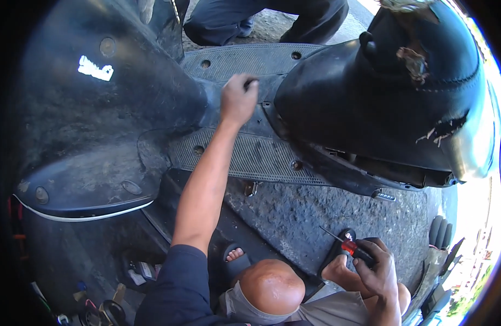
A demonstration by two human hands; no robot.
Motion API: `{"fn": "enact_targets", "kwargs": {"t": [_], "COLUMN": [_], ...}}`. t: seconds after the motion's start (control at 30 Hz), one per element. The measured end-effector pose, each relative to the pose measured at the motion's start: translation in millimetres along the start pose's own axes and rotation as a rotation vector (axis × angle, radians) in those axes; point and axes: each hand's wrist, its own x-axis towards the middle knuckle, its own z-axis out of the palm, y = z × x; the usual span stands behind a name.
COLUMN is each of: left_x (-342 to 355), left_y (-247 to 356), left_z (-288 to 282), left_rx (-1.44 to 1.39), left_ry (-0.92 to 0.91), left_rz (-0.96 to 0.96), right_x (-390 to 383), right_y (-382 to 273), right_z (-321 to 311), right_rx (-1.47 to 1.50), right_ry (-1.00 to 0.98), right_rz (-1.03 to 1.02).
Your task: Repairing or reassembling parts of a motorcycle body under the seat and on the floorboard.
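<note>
A scooter with dark, worn body panels lies across the view, its ribbed footboard [250, 155] in the middle. Over the centre of that footboard reaches my left hand [240, 99], slightly blurred. Its fingers are curled closed, and I cannot make out what, if anything, is in them. Close to my right knee, my right hand [382, 269] grips a screwdriver [350, 248] with a red and black handle. The screwdriver's thin shaft points up and to the left, away from the scooter parts. Dark smudges cover the right-hand fingers.
To the right rises the scooter's black seat [451, 81], its cover torn. The front shield [98, 125] fills the left side. Beyond the footboard are another person's dark trouser legs [223, 22]. Assorted tools [111, 309] lie at the lower left. Rough ground [294, 217] surrounds my sandalled feet.
</note>
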Motion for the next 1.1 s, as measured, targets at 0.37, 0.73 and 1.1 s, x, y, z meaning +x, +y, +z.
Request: {"fn": "enact_targets", "kwargs": {"t": [0.37, 0.73, 1.1], "left_x": [-78, -67, -16], "left_y": [-4, -10, -3], "left_z": [-8, -14, 6], "left_rx": [0.285, 0.247, 0.128], "left_ry": [-0.194, -0.338, -0.313], "left_rz": [0.155, 0.125, -0.191], "right_x": [-5, -11, -13], "right_y": [-6, -5, -7], "right_z": [4, 3, -1], "right_rx": [-0.022, -0.032, -0.029], "right_ry": [-0.039, 0.000, 0.013], "right_rz": [-0.046, -0.047, -0.096]}}
